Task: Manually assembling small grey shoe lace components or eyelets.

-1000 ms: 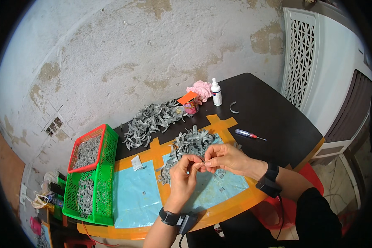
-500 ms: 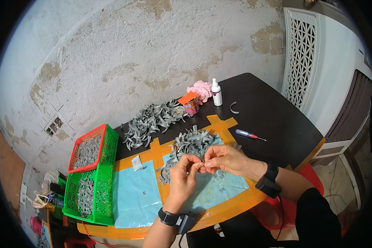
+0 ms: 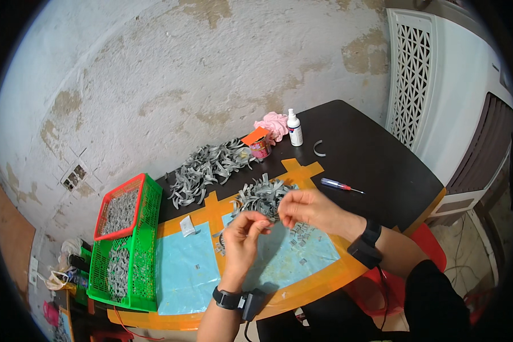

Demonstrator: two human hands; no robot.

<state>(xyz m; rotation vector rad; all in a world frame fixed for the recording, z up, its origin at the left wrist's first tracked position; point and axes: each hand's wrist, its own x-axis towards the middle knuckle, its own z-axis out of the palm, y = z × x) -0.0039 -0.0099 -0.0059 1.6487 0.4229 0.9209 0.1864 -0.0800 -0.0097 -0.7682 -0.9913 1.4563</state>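
Observation:
Above the blue sheet [image 3: 189, 279], my left hand [image 3: 240, 245] is closed in a pinch, thumb against the fingers. A small gap to its right, my right hand [image 3: 313, 212] is also pinched, its fingertips turned toward the left hand. Whatever either hand holds is too small or hidden to name. Just beyond them lies a heap of curved grey strips [image 3: 263, 191], partly hidden by the hands. Small cut grey pieces [image 3: 300, 233] are scattered on the sheet below my right hand.
A bigger heap of grey strips [image 3: 208, 168] lies along the wall. Left stands a green basket [image 3: 145, 251] with a red basket [image 3: 99, 219] on it, both holding grey pieces. A screwdriver [image 3: 336, 183], white spray bottle [image 3: 294, 130], can [image 3: 260, 149] and pink cloth [image 3: 273, 124] lie farther back.
My hands have drawn apart from where their fingertips met. The left has shifted left and the right slightly up and left, uncovering more small pieces on the sheet.

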